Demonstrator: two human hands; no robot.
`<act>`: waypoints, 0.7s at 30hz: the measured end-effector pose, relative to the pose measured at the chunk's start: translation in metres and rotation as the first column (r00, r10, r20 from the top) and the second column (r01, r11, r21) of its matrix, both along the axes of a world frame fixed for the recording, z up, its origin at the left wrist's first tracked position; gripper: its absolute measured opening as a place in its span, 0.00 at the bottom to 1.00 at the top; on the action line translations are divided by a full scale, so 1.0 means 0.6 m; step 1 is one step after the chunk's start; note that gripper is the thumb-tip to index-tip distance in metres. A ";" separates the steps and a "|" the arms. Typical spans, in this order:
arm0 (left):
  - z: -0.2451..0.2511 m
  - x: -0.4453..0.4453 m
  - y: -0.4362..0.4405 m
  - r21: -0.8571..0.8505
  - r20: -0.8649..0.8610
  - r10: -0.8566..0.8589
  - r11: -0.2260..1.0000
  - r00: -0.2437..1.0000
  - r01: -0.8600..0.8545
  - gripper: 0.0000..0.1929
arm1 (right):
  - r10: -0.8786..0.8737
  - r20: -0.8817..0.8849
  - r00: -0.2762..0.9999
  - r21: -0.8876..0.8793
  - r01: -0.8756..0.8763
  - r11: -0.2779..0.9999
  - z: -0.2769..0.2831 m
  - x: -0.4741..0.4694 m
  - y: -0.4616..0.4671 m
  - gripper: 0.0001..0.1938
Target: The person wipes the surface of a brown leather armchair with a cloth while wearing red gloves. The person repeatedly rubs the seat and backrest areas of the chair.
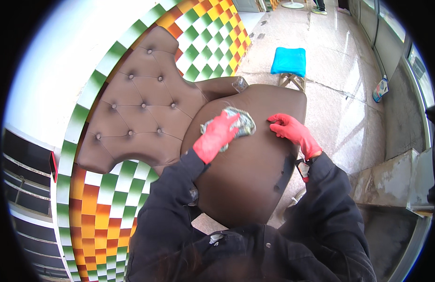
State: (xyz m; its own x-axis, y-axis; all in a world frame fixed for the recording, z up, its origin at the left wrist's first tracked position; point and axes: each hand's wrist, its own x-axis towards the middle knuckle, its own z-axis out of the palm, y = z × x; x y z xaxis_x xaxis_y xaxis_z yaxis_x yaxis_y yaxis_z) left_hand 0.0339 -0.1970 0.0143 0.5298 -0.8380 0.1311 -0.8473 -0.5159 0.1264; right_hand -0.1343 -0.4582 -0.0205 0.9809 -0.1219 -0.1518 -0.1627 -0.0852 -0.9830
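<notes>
A brown leather-like armchair seat [245, 169] lies before me, its button-tufted backrest [143, 105] against a tiled wall. My left hand [217, 134], in a red rubber glove, presses a crumpled, patterned cloth [244, 123] on the seat, near the backrest. My right hand [291, 130], gloved the same way, is at the seat's right part with curled fingers and nothing visible in it. Whether its fingertips touch the seat I cannot tell. Dark wet-looking spots show near the seat's right edge. Clear plastic wraps the end of the armrest [219, 87].
Beyond the seat stands a small stool with a blue cushion [289, 61]. A bottle [380, 90] stands by the right wall. A barred window [27, 179] is at the left. A person's leg [319, 5] shows far off at the top.
</notes>
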 end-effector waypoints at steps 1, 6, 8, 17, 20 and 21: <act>0.000 -0.029 0.015 0.040 0.027 -0.014 0.999 1.000 0.013 0.27 | -0.003 0.013 1.000 0.004 0.003 1.000 -0.001 0.000 -0.001 0.20; 0.024 -0.158 0.099 0.048 0.096 -0.206 0.978 0.974 0.203 0.33 | -0.017 -0.015 1.000 -0.016 0.017 1.000 -0.003 -0.002 0.001 0.20; 0.033 -0.196 0.132 0.081 0.067 -0.216 0.974 0.974 0.211 0.34 | -0.017 0.000 1.000 0.007 0.017 1.000 -0.005 -0.002 0.002 0.21; 0.008 -0.146 0.180 0.033 0.043 0.117 0.992 0.992 -0.118 0.31 | 0.003 0.078 0.997 -0.068 0.003 0.998 -0.002 -0.015 0.005 0.21; -0.005 -0.067 0.139 0.016 0.052 0.255 0.967 0.966 -0.256 0.25 | -0.001 0.075 0.997 -0.140 0.012 0.990 0.007 -0.019 0.011 0.21; -0.008 -0.039 0.120 0.039 0.057 0.290 0.956 0.955 -0.292 0.25 | -0.004 0.083 0.997 -0.168 0.018 0.986 0.010 -0.020 0.012 0.21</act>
State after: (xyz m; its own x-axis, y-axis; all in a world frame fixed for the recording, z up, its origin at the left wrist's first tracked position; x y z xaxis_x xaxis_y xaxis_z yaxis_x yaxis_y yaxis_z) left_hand 0.0103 -0.1249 0.0097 0.7452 -0.6544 0.1281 -0.6643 -0.7453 0.0571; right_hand -0.1466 -0.4512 -0.0146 0.9876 -0.1496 -0.0468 -0.0835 -0.2494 -0.9648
